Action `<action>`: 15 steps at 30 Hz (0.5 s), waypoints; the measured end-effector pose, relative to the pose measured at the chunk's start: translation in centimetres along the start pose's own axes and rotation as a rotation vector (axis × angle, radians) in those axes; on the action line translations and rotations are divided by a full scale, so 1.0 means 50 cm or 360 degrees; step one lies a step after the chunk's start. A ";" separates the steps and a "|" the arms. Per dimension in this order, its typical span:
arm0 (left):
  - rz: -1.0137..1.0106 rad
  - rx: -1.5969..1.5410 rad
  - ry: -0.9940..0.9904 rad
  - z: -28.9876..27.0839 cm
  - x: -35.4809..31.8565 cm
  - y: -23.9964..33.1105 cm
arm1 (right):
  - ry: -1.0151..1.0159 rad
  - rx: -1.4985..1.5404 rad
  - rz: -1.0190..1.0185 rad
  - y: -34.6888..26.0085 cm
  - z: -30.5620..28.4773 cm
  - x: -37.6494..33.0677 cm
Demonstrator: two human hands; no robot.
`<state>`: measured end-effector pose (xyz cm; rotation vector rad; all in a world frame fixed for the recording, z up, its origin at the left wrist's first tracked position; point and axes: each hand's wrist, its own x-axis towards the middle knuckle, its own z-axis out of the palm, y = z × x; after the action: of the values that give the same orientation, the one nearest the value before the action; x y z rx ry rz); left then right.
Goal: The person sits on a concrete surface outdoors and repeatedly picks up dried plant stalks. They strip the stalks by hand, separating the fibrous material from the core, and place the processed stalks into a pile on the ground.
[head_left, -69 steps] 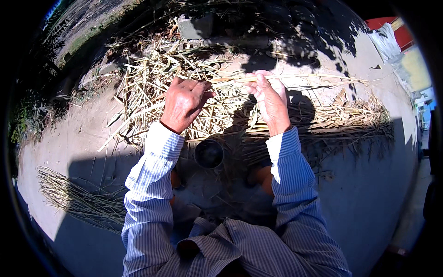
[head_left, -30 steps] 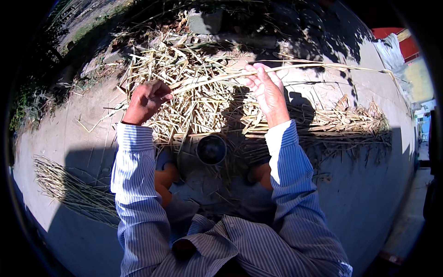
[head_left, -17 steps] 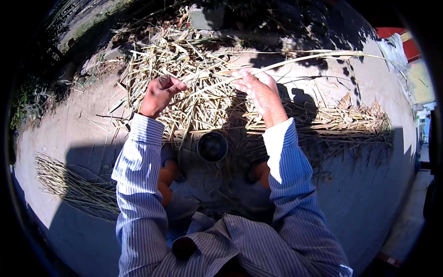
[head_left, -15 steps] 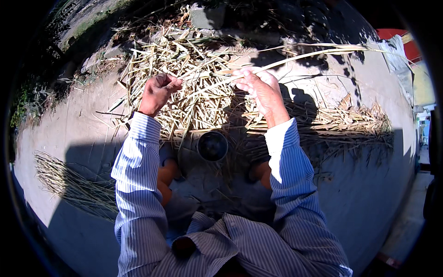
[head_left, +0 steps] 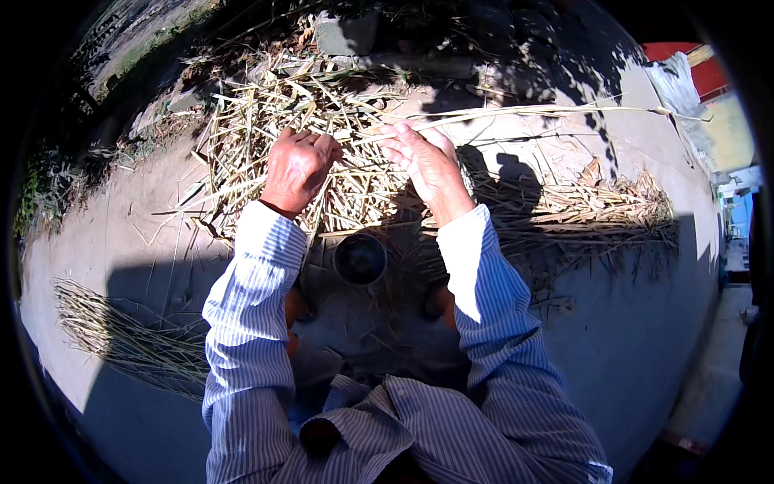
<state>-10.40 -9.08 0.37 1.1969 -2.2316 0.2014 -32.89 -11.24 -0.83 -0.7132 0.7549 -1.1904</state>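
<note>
My right hand [head_left: 426, 165] is closed round a long, pale dry stalk [head_left: 516, 111], whose thin tail stretches far to the right. Close by on the left, my left hand [head_left: 300, 168] has its back turned up and its fingers curled in at the stalk's near end; the fingertips are partly hidden. Both hands are above a loose heap of cut straw-coloured stalks and leaves [head_left: 363, 194]. Below them, between my feet, stands a dark round bowl [head_left: 359, 259]; what is in it is too dark to make out.
A bundle of dry stalks [head_left: 605, 211] lies on the right, and a thinner, greener bundle [head_left: 121, 331] at the lower left. Behind the heap sits a grey block [head_left: 347, 35]. A pale plastic sheet [head_left: 674, 83] and a red object [head_left: 709, 74] are at the far right.
My left hand has moved right and turned its back upward, closer to my right hand. The stalk's tail has dropped a little. The whole view has shifted slightly.
</note>
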 end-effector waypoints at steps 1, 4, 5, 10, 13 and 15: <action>-0.0061 0.0081 -0.0064 -0.021 -0.002 -0.011 | 0.0060 -0.0017 -0.0009 -0.022 -0.019 0.006; -0.0232 0.0073 -0.0059 -0.070 -0.048 -0.088 | 0.0433 -0.0018 -0.0203 -0.109 -0.112 0.021; -0.0379 0.0212 -0.0250 -0.092 -0.072 -0.117 | 0.0536 -0.0080 -0.0199 -0.129 -0.129 0.023; -0.0508 -0.0091 -0.0294 -0.100 -0.088 -0.127 | 0.0514 -0.0110 -0.0220 -0.132 -0.147 0.016; -0.0359 -0.0394 -0.0203 -0.042 -0.043 -0.063 | 0.0446 -0.0110 -0.0205 -0.103 -0.109 0.013; -0.0290 -0.0472 -0.0161 -0.019 -0.025 -0.048 | 0.0388 -0.0153 -0.0223 -0.090 -0.090 0.010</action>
<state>-7.53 -9.22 0.09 1.2570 -2.1285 -0.2592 -38.88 -13.11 0.23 -0.7171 0.9826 -1.3924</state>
